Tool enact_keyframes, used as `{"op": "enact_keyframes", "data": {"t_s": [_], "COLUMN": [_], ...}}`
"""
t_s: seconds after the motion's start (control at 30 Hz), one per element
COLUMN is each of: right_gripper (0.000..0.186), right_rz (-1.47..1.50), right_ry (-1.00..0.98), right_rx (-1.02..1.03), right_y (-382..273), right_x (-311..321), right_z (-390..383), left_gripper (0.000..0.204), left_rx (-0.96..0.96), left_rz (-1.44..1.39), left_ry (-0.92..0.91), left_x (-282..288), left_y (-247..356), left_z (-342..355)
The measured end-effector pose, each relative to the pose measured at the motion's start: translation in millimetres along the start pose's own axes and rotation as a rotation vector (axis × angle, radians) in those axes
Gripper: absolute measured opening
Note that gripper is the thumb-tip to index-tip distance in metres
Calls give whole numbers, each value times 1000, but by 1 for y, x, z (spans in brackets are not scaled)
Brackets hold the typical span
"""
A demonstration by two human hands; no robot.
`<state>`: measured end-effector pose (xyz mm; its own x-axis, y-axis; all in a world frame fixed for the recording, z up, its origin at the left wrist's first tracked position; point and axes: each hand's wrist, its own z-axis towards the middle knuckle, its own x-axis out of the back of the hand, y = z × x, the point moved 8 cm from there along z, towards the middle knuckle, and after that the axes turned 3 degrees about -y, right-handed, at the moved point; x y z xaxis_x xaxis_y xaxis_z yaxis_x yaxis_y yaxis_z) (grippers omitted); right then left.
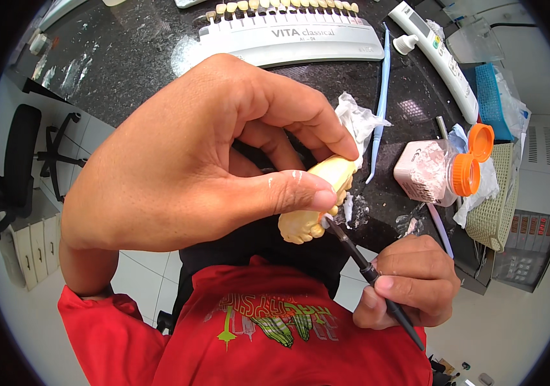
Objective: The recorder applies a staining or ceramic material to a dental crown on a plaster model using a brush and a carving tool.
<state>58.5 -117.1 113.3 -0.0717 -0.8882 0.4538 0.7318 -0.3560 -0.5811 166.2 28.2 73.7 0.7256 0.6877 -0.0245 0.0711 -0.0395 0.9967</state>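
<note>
Left hand (185, 161) fingers pinch a yellow dental model (317, 206) above the bench (146, 45). Right hand (413, 280) fingers pinch a thin brush (365, 267), tip touching the model.

A tooth shade guide (291, 35), an orange-capped powder jar (432, 170) and crumpled tissue (357, 119) lie on the dark counter (140, 51).

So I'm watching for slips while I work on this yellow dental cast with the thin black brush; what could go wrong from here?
The left hand pinches the yellow dental cast by fingertips alone, out past the edge of the black stone counter; if it slips it may drop. The right hand holds the thin black brush far from its tip, so the tip could wander.
</note>
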Motion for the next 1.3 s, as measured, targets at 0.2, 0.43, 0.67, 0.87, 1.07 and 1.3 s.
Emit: {"op": "enact_keyframes", "data": {"t_s": [0.2,0.43,0.67,0.87,1.07,1.3], "right_gripper": [17,18,18,20,20,19], "right_rz": [-7,27,15,21,9,20], "right_ry": [-2,81,-1,-31,-32,-16], "right_rx": [1,-29,-32,-18,-14,-9], "right_y": [0,1,1,0,0,0], "right_x": [0,6,2,1,-1,0], "right_z": [0,-3,-1,0,1,0], "left_gripper": [34,35,32,31,31,31], "left_rx": [-18,-43,-66,-89,-58,-123], "left_rz": [-15,-21,-64,-55,-66,-54], "left_ry": [-1,-36,-82,-82,-103,-70], "left_x": [0,0,-1,-1,-1,0], "left_y": [-1,-2,-1,-1,0,0], "left_z": [0,0,-1,-1,-1,-2]}}
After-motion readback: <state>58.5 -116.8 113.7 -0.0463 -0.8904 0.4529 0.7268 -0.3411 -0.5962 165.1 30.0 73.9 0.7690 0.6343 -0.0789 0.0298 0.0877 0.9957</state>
